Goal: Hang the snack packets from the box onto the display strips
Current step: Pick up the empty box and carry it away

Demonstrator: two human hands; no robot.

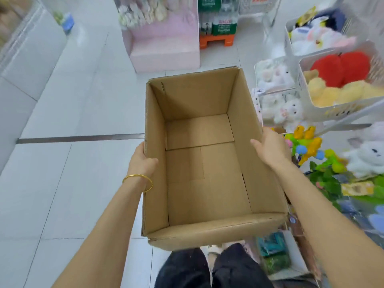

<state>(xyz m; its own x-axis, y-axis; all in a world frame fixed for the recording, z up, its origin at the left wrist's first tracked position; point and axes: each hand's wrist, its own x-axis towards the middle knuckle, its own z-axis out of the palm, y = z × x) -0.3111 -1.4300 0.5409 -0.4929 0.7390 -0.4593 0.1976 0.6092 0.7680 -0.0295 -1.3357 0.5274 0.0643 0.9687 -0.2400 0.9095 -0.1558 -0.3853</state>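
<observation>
A brown cardboard box [239, 113] is held in the air in front of me, above the white tiled floor. Its inside shows only bare cardboard; no snack packets are visible in it. My left hand [143, 159], with a gold bangle on the wrist, grips the box's left wall near the rim. My right hand [270, 146] grips the right wall, thumb inside. No display strips can be made out.
White wire baskets [311, 59] of plush toys stand at the right, with colourful toys [318, 159] below them. A pink display stand [166, 38] and bottled water on an orange pallet [217, 41] are ahead. A white cabinet [25, 65] runs along the left.
</observation>
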